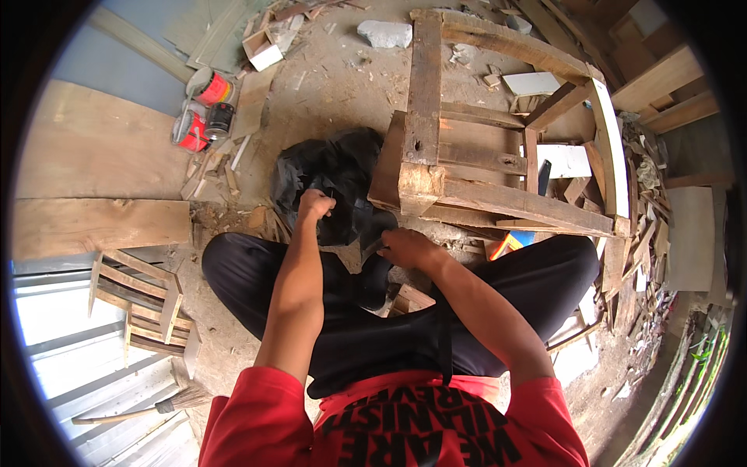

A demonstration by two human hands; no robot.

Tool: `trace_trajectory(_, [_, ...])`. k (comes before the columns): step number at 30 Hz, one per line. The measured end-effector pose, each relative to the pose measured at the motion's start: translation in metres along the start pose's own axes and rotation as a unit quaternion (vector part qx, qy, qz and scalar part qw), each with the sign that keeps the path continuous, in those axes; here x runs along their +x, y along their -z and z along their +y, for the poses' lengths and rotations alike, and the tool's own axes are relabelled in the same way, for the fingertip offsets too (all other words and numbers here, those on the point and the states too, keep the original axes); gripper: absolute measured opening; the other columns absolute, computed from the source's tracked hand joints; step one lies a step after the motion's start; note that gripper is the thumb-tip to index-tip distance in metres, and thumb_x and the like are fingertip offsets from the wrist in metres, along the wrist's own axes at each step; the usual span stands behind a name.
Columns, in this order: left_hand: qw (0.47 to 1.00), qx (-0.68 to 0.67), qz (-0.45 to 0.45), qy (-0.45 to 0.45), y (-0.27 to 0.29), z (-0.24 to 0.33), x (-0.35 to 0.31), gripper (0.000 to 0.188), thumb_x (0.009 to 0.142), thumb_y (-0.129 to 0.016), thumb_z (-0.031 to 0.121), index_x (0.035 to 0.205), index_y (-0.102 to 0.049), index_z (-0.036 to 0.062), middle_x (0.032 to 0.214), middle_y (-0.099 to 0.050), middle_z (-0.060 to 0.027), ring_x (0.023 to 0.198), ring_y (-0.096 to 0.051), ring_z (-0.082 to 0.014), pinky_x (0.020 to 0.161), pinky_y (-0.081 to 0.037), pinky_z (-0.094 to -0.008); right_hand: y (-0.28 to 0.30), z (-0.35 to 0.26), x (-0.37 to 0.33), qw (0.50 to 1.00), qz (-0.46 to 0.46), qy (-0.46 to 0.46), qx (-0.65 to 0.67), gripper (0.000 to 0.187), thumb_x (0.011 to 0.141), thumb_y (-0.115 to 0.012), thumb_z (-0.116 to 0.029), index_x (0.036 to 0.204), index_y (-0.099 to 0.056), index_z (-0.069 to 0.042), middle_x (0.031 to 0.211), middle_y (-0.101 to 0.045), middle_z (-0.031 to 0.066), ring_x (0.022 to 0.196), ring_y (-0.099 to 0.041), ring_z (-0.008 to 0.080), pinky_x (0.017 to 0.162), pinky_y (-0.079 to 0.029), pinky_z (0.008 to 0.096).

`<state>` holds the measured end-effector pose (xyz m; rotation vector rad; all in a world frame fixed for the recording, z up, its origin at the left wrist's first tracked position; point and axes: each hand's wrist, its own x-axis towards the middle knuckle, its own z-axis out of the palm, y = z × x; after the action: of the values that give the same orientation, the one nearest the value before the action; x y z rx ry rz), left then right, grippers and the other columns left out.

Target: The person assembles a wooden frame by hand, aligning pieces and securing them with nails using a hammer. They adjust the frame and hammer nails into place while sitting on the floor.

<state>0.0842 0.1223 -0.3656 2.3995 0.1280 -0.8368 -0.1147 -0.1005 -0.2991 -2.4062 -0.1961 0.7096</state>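
- Black plastic bag (292, 175): placed on the littered ground (346, 86), in front of the bent legs (249, 265) and immediately left of the wooden frame (424, 93).
- Left hand (316, 205): positioned over the bag, with the fingers curled inward; whether any material is gripped by them cannot be told.
- Right hand (408, 247): positioned at the near right edge of the bag, beside the nearest corner of the frame; a fold of black plastic is grasped by the fingers.
- Red cans (210, 87) and dark can (220, 121): grouped beyond the bag to the left, near the flat wooden sheet (101, 144).
- Broom (183, 401): located at the lower left, near the slatted wooden pieces (152, 292).
- Pale block (385, 33): located on the far side, left of the frame's far end.
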Motion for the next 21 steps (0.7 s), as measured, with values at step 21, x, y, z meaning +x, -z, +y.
trace_trajectory(21, [0.871, 0.068, -0.023, -0.486, 0.121, 0.206, -0.354, 0.013, 0.076, -0.072, -0.003, 0.079, -0.061, 0.0022, 0.074, -0.068, -0.0093, 0.063, -0.068, -0.0203, 0.058, -0.051, -0.0328, 0.134, -0.125, -0.197, 0.789, 0.551, 0.272, 0.008, 0.035, 0.077, -0.079, 0.001, 0.11, -0.066, 0.0, 0.108, -0.062, 0.0125, 0.088, -0.064, 0.028, 0.073, -0.053, 0.0403])
